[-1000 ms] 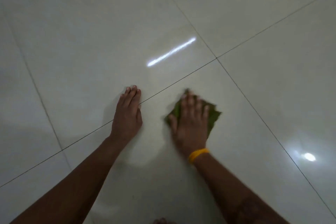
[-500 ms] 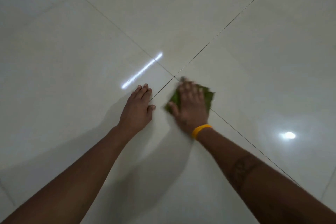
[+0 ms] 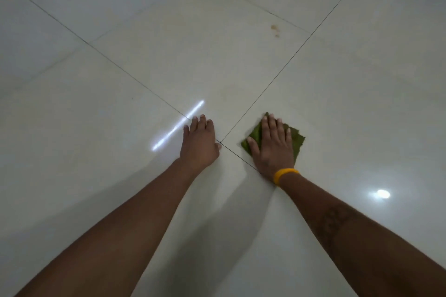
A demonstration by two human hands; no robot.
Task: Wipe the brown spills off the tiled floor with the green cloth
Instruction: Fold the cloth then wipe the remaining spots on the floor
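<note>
Fingers [image 3: 271,125] of the right hand [image 3: 272,147] lie straight and a little spread, flat on top of the cloth [image 3: 298,140], pressing it to the floor [image 3: 96,128]; the thumb sticks out toward 9 o'clock along the cloth's near edge. The cloth is green, crumpled flat, and peeks out from under the hand at 10 o'clock, 12 o'clock and 3 o'clock. A yellow band [image 3: 284,175] circles that wrist. The left hand [image 3: 199,143] rests palm down on the bare tile, fingers straight and close together, holding nothing, just beside the spot where four tiles meet. That joint cross [image 3: 220,142] sits between the two hands, touching the left thumb's side, with the cloth just to its 3 o'clock. From the cloth, a small cluster of brown spots [image 3: 275,30] lies well apart at 12 o'clock, near a grout line on the far tile. A fainter brownish smear [image 3: 231,91] shows near the cloth at about 11 o'clock, and another pale stain [image 3: 173,24] farther off in the same direction. A long bright streak of reflected light [image 3: 178,125] crosses the floor at the left hand's 9 o'clock, and a round glare spot [image 3: 382,194] sits at 4 o'clock from the cloth. Both forearms reach in from the bottom edge, casting soft shadows on the glossy white tile.
</note>
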